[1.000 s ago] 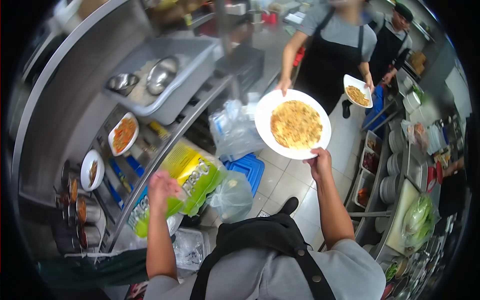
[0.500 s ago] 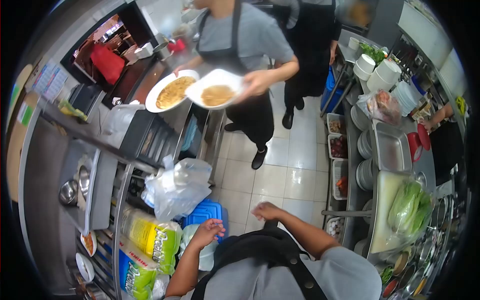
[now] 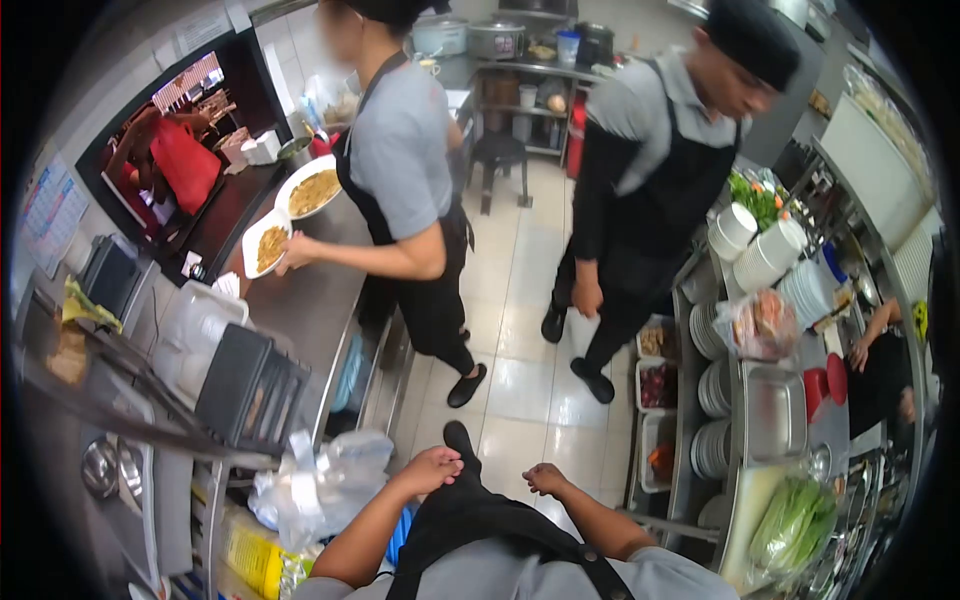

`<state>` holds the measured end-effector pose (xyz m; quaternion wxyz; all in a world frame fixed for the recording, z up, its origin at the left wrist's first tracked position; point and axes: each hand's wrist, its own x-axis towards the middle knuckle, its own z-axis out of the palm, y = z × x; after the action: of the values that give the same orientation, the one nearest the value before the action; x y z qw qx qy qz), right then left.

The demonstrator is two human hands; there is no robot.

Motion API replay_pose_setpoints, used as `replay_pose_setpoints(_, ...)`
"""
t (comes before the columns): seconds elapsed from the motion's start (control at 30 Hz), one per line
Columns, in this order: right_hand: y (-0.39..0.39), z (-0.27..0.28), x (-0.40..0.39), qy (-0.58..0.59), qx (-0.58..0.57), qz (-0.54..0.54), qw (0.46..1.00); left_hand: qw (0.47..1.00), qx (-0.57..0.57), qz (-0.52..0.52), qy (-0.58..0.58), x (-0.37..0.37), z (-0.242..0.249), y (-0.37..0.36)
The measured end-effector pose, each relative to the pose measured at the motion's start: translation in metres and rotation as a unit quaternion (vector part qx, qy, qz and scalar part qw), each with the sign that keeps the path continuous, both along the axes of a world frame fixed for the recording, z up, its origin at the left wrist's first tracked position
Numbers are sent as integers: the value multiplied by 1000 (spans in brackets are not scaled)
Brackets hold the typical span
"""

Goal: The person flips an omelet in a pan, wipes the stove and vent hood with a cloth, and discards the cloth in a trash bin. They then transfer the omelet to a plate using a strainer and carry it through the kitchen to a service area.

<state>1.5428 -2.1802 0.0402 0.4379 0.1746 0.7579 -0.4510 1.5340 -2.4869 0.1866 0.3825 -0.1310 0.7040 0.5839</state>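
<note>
My left hand [image 3: 432, 470] hangs in front of my black apron [image 3: 490, 530], its fingers curled in and nothing visible in them. Across from it, my right hand [image 3: 546, 480] is loosely closed over the tiled floor, also with nothing visible in it. The two hands are apart. Closest to my left hand is a bundle of clear plastic bags [image 3: 318, 487] on the left. One of my black shoes [image 3: 459, 447] shows just beyond that hand.
A co-worker [image 3: 400, 170] holds a plate of food [image 3: 268, 246] at the left counter [image 3: 330, 290]; another plate [image 3: 313, 188] is beside it. A second person [image 3: 650, 190] stands ahead on the right. Stacked plates [image 3: 710, 450] and bagged lettuce [image 3: 795, 520] line the right shelving.
My view has moved forward and tilted up. The co-worker with the plates has shifted left to the counter. The second person now shows almost whole. My left fingers have curled in more.
</note>
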Motion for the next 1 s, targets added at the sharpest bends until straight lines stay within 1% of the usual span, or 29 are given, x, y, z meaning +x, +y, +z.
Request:
replay_pose_setpoints(0.03,-1,-25,-17,73,-8,98,993,998,36,-9,46,-26,-17,-2)
replay_pose_setpoints(0.07,-1,-47,-43,150,-13,193,970,992,71,-21,98,-61,-19,-4)
replay_pose_setpoints(0.1,-7,-40,-66,176,12,203,963,995,48,-8,89,-89,10,-4)
replay_pose_setpoints(0.13,-11,-43,-89,161,37,235,958,994,49,-12,94,-113,16,-9)
replay_pose_setpoints(0.2,-25,-18,-139,29,132,200,970,995,18,1,98,-156,25,-25)
replay_pose_setpoints(0.23,-25,-43,-162,79,151,252,953,994,40,24,97,-173,27,-32)
replay_pose_setpoints(0.27,-14,-111,-185,222,150,360,894,994,36,16,99,-189,29,-38)
replay_pose_setpoints(0.33,-26,-61,-228,245,157,249,924,998,27,12,47,-216,32,-49)
replay_pose_setpoints(0.37,-31,-44,-244,238,170,209,933,999,14,12,44,-224,30,-51)
replay_pose_setpoints(0.4,-37,-32,-261,229,183,169,941,999,7,1,41,-233,27,-53)
replay_pose_setpoints(0.43,-39,-28,-276,219,172,147,949,1000,17,3,23,-244,23,-54)
replay_pose_setpoints(0.47,-42,-29,-288,275,201,151,928,1000,28,5,5,-255,21,-54)
replay_pose_setpoints(0.53,-34,-87,-320,281,207,280,894,1000,19,-17,-2,-277,19,-53)
replay_pose_setpoints(0.6,-37,-46,-340,223,198,222,928,999,34,-8,19,-299,13,-49)
replay_pose_setpoints(0.63,-30,-59,-354,294,194,310,883,999,32,-23,13,-312,16,-44)
replay_pose_setpoints(0.67,-24,-97,-371,273,223,289,890,999,45,-14,19,-325,24,-39)
replay_pose_setpoints(0.7,-17,-91,-388,296,235,369,849,998,58,-4,24,-339,31,-33)
replay_pose_setpoints(0.73,-8,-61,-409,320,229,513,763,998,57,-16,16,-354,35,-25)
replay_pose_setpoints(0.77,3,-67,-423,352,245,461,777,998,51,-15,19,-372,38,-15)
replay_pose_setpoints(0.8,22,-121,-438,382,245,340,824,999,46,-13,23,-392,39,-5)
replay_pose_setpoints(0.87,54,-102,-471,388,261,343,814,999,42,-19,19,-433,37,16)
replay_pose_setpoints(0.9,69,-96,-482,383,261,338,819,999,34,-23,25,-455,37,29)
replay_pose_setpoints(0.97,112,-90,-524,304,242,293,873,999,28,-30,24,-508,32,60)
replay_pose_setpoints(1.0,127,-107,-541,201,219,110,948,999,18,-36,18,-536,31,77)
